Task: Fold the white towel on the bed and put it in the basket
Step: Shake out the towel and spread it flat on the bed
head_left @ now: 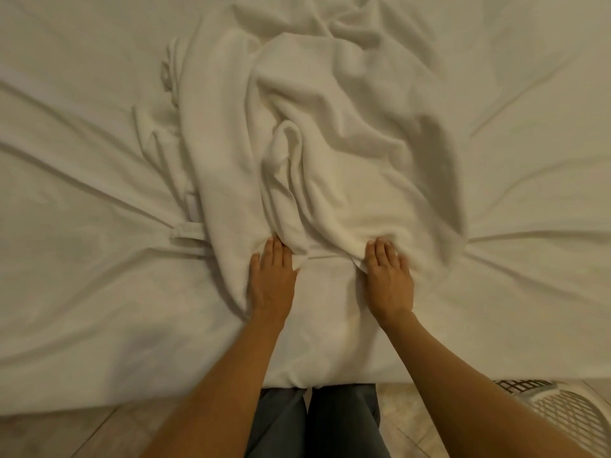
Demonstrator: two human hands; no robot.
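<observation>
The white towel [330, 133] lies crumpled in thick folds in the middle of the bed, running away from me. My left hand [272, 279] rests palm down at the towel's near left edge, fingertips tucked into the cloth. My right hand [390, 279] lies palm down at the near right edge, fingertips pressed into a fold. Whether either hand pinches the cloth is hidden by the fingers. The white lattice basket [562, 414] stands on the floor at the lower right, partly behind my right forearm.
The bed [82, 292] is covered with a wrinkled white sheet that fills most of the view. A folded strip of white cloth [186, 241] lies left of the towel. My legs in grey trousers [314, 424] stand against the bed's near edge on a tiled floor.
</observation>
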